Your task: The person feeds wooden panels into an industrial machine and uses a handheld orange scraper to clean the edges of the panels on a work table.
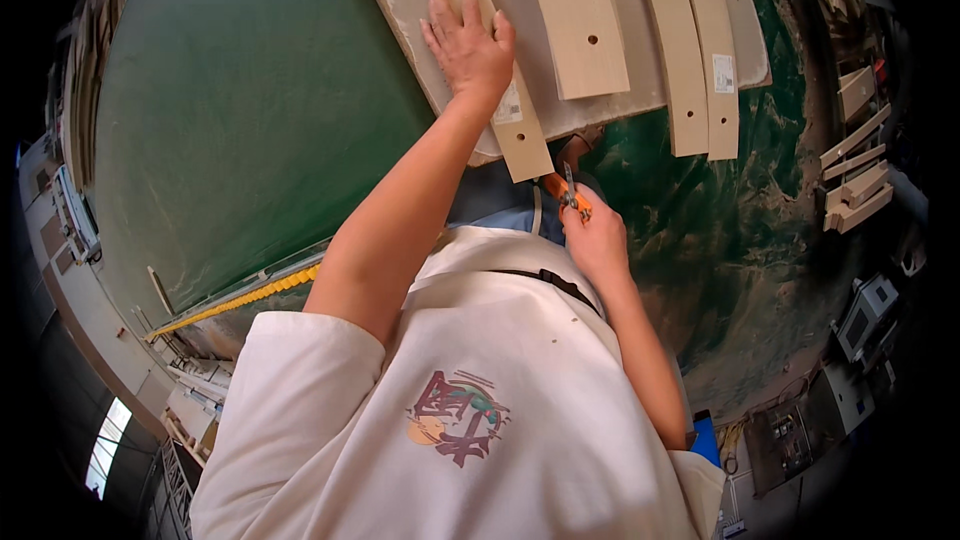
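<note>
dusty green flooring [720, 250] surrounds a pale, worn-edged board [643, 60], on whose left side lies a long, flat wooden slat [527, 152] with round holes and a paper label [510, 105], its near end overhanging. the left hand [470, 55] rests palm-down on the slat, fingers a little apart and gripping nothing, while the right hand [600, 240] has its fingers wrapped around an orange-handled hand tool [580, 206] just beside that end. the slat looks light, stiff and smooth, likely to slide easily and dent at its corners, so it is best held by both long edges.
</note>
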`<state>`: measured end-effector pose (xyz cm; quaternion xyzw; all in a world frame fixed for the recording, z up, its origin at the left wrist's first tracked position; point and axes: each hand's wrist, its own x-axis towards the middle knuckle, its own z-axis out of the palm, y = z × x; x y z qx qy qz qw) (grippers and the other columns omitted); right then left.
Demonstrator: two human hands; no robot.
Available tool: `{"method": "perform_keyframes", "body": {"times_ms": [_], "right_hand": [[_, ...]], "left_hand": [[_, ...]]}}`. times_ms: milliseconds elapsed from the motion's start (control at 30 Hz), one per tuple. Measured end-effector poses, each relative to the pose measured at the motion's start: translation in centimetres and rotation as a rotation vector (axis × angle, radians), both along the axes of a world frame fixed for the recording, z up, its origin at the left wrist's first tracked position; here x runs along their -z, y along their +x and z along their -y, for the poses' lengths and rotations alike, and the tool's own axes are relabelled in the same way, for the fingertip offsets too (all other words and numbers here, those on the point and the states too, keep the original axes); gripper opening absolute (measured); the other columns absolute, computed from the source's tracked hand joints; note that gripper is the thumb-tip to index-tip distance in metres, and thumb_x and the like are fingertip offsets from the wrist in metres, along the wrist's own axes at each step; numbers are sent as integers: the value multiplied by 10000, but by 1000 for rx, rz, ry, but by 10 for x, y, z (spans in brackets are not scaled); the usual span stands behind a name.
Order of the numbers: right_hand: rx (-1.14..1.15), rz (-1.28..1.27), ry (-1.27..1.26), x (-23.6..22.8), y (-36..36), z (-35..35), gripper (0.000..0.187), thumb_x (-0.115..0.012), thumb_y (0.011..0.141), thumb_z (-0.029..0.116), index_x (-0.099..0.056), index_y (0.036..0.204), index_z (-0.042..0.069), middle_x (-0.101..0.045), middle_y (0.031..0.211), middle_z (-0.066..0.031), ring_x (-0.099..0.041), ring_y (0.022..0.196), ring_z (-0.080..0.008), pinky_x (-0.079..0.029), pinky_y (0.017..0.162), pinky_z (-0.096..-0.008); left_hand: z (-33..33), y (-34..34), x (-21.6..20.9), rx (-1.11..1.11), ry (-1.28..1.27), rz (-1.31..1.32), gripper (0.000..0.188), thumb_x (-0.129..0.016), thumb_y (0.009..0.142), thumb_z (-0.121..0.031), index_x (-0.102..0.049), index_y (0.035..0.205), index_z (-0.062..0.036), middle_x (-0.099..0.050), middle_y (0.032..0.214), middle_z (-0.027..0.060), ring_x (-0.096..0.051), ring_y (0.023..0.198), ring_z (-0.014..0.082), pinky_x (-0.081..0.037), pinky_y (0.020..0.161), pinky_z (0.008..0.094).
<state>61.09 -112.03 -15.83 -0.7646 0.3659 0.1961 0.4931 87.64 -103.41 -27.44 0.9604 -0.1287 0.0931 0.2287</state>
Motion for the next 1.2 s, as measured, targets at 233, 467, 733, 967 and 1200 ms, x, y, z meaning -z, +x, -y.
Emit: {"method": "perform_keyframes", "body": {"times_ms": [233, 467, 733, 967, 1200], "right_hand": [[-136, -43, -144, 2, 5, -9, 338, -548, 926, 192, -654, 1213, 47, -708, 948, -272, -662, 908, -501, -531, 810, -570], [-182, -111, -188, -11, 13, -13, 362, -557, 919, 192, -647, 1239, 50, -713, 993, -268, -673, 911, -490, -541, 827, -562], [-213, -115, -189, -7, 13, -8, 381, -572, 897, 192, -655, 1236, 38, -713, 1013, -264, -674, 924, -489, -538, 835, -562], [-195, -99, -166, 1, 13, -7, 372, -575, 892, 186, -672, 1217, 34, -711, 983, -271, -673, 917, -494, -539, 826, -559], [-188, -115, -168, 52, -3, -11, 344, -580, 901, 201, -697, 1195, 68, -713, 963, -262, -672, 919, -490, -541, 818, -550]], "left_hand": [[4, -13, -5, -24, -61, -15, 617, -626, 941, -390, -508, 1484, -122, -314, 1611, 244, -290, 1515, 393, -163, 1243, 595], [7, -13, -9, -31, -60, -18, 612, -633, 930, -393, -522, 1474, -134, -317, 1616, 233, -304, 1510, 381, -169, 1246, 584], [7, -12, -10, -37, -77, -3, 615, -638, 922, -390, -526, 1472, -138, -326, 1613, 231, -320, 1500, 385, -171, 1248, 579], [6, -12, -9, -38, -66, 3, 620, -634, 922, -395, -524, 1473, -132, -333, 1611, 234, -320, 1500, 388, -170, 1250, 577], [5, -10, -9, -40, -22, -10, 658, -635, 921, -416, -496, 1496, -128, -318, 1620, 231, -325, 1493, 401, -181, 1248, 573]]}}
